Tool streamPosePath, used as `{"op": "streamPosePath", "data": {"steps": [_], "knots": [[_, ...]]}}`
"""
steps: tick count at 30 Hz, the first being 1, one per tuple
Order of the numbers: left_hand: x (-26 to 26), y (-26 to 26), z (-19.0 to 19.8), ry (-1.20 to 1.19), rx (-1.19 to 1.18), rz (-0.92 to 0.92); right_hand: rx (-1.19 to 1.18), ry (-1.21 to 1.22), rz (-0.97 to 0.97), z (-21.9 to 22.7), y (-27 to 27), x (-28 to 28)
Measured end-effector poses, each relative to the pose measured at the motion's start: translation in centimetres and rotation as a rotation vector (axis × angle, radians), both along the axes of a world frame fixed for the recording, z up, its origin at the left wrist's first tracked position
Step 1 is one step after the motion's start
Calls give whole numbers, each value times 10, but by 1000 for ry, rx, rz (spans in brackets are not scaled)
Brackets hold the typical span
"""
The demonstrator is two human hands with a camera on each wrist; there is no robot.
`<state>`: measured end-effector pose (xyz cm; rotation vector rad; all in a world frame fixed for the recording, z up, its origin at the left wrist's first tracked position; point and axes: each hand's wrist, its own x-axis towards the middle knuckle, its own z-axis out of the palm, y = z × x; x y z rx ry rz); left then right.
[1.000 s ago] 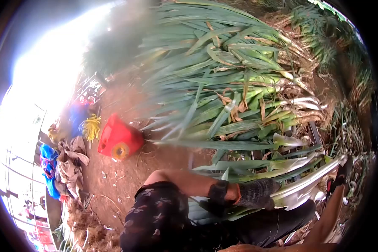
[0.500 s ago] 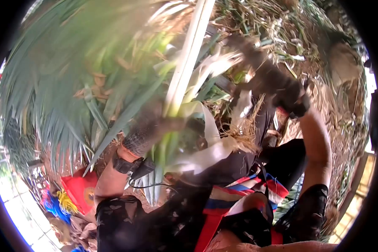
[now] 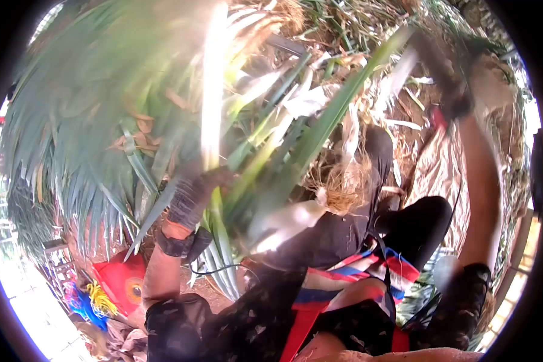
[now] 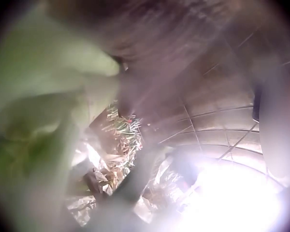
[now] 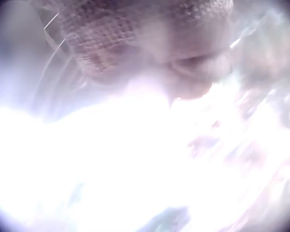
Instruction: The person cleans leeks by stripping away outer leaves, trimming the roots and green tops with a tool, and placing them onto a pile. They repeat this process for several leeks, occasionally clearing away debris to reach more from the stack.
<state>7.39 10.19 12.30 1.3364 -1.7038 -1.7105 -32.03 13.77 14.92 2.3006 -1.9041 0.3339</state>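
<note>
Gripping a leek stalk, the gloved left hand; right hand too blurred to tell.

The gloved left hand grips a leek beside the red container; right hand blurred.

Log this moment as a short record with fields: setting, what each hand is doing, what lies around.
setting: outdoors on bare soil, beside a big heap of leeks
left hand: gloved left hand grips a leek stalk, pale shaft pointing up
right hand: gloved right hand raised at arm's length to the upper right, blurred; a long green leaf runs toward it, grip unclear
lap: pale peeled skins and a tuft of roots over dark clothing
ground: red container at lower left
wrist views: too blurred or overexposed to read
</note>
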Motion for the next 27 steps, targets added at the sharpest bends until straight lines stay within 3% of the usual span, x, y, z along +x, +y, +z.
{"op": "streamPosePath", "data": {"steps": [3, 6, 10, 12, 14, 15, 16, 17, 18, 19, 21, 27], "knots": [[6, 1, 2, -45, 146, 33, -17, -18, -222, -4, -16, -66], [2, -4, -2, -97, 40, -77, -146, -38, -257, 10, -4, -79], [-18, -5, -20, -226, -70, -203, -290, -17, 5, 24, 56, -4], [-20, -3, -52, -239, -223, -253, -129, 155, 124, -3, 77, 60], [-20, -1, -64, -304, -353, -285, -28, -44, 250, -12, 72, 100], [-22, 1, -62, -352, -410, -288, 83, -67, 224, -35, 59, 110], [-30, 3, -49, -433, -456, -275, 165, 56, 222, -42, 42, 117], [-31, 2, -48, -435, -436, -246, 44, -55, 318, -69, 23, 116], [-33, 1, -48, -436, -417, -217, 118, -150, 307, -88, 7, 121], [-34, 0, -47, -436, -397, -187, 145, -13, 365, -95, -4, 125], [-31, -6, -47, -449, -350, -192, 304, -43, 350, -137, -28, 126], [-30, -18, -61, -355, -401, -206, 177, -20, 261, -132, -32, 122]]}}
